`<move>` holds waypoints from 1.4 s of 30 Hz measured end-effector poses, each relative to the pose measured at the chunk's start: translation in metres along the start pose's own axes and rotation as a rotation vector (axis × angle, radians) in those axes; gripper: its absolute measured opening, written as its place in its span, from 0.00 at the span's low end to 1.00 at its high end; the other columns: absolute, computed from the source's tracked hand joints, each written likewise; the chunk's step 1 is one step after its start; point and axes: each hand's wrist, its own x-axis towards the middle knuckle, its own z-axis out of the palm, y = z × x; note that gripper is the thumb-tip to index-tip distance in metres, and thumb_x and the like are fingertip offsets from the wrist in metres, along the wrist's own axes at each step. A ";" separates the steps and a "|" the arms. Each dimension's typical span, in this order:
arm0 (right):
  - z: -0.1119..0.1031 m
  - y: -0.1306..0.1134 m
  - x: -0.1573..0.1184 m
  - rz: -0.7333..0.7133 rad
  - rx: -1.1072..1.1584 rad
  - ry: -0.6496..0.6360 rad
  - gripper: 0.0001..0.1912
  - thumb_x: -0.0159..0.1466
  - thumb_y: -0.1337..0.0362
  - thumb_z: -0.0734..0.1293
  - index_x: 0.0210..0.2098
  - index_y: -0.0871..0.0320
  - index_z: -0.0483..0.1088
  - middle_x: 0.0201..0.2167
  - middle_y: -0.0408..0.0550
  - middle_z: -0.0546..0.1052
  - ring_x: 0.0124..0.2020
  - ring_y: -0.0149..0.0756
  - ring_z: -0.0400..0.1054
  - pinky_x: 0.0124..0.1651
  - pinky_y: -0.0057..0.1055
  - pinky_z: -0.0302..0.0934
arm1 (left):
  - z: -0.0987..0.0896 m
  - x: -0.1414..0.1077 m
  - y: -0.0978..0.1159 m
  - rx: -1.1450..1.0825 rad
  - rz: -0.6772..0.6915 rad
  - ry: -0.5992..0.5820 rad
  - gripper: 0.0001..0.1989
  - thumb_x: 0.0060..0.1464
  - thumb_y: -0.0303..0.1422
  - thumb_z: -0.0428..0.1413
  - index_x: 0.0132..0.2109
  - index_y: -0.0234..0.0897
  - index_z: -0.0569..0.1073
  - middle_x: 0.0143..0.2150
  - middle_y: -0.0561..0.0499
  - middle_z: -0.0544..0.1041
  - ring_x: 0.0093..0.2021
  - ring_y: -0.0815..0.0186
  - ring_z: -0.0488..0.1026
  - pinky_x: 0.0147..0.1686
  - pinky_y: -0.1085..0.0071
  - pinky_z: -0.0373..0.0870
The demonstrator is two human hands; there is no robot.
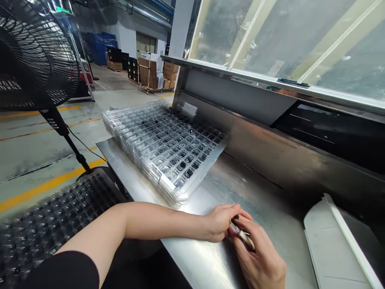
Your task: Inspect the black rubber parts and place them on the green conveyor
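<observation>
Close together over the steel table (207, 261), both my hands are closed. My left hand (221, 222) pinches a small black part (236, 217), mostly covered by the fingers. Held in my right hand (263, 253) is a small cream-and-metal object (246, 239), its tip meeting the black part; its exact kind does not show. Left of the hands lies a stack of clear plastic trays (141, 150), whose top pockets hold many small black parts (189, 173).
A white plastic bin (331, 237) stands at the right. More clear trays (60, 220) sit low at the left, below a black floor fan (39, 56). A steel-framed glass panel (270, 40) leans over the table's back. Cardboard boxes (147, 72) stand farther off.
</observation>
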 end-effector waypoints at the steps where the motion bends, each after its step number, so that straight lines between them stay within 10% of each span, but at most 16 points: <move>1: 0.000 0.000 0.000 0.012 0.018 0.001 0.13 0.75 0.55 0.69 0.56 0.52 0.76 0.52 0.51 0.82 0.50 0.46 0.80 0.48 0.36 0.77 | 0.000 0.001 0.000 -0.002 -0.022 -0.002 0.19 0.62 0.47 0.63 0.44 0.32 0.80 0.35 0.49 0.76 0.25 0.69 0.66 0.25 0.72 0.59; 7: -0.005 0.000 -0.002 0.125 0.044 0.027 0.15 0.73 0.52 0.70 0.53 0.53 0.80 0.48 0.51 0.85 0.44 0.46 0.83 0.45 0.34 0.79 | 0.003 0.003 0.004 -0.064 -0.046 0.005 0.13 0.68 0.39 0.59 0.40 0.33 0.80 0.35 0.46 0.76 0.28 0.69 0.70 0.29 0.72 0.67; 14: -0.022 -0.008 0.002 0.447 0.021 0.173 0.24 0.69 0.40 0.72 0.48 0.55 0.82 0.38 0.51 0.85 0.32 0.45 0.80 0.31 0.33 0.73 | 0.006 0.001 0.011 0.016 -0.028 -0.027 0.07 0.52 0.27 0.63 0.40 0.32 0.77 0.34 0.47 0.76 0.30 0.64 0.75 0.31 0.66 0.76; 22: -0.026 -0.010 0.011 0.263 -0.041 0.235 0.12 0.72 0.48 0.72 0.45 0.48 0.81 0.40 0.53 0.82 0.36 0.50 0.78 0.39 0.45 0.72 | 0.009 -0.014 0.020 0.160 -0.102 -0.219 0.15 0.60 0.43 0.64 0.36 0.35 0.73 0.30 0.53 0.73 0.17 0.77 0.53 0.16 0.76 0.42; 26: -0.021 -0.005 0.008 0.161 -0.039 0.212 0.09 0.73 0.53 0.72 0.46 0.49 0.83 0.42 0.52 0.80 0.37 0.46 0.76 0.43 0.44 0.71 | 0.007 -0.017 0.019 0.194 -0.050 -0.255 0.18 0.60 0.45 0.65 0.37 0.34 0.74 0.31 0.54 0.72 0.18 0.79 0.52 0.16 0.76 0.41; 42: -0.022 -0.010 0.008 0.635 0.252 0.256 0.23 0.64 0.43 0.78 0.46 0.55 0.82 0.40 0.51 0.80 0.36 0.41 0.72 0.37 0.33 0.67 | 0.010 -0.018 0.024 0.232 0.021 -0.288 0.24 0.55 0.38 0.68 0.56 0.29 0.80 0.30 0.55 0.70 0.21 0.77 0.52 0.22 0.73 0.45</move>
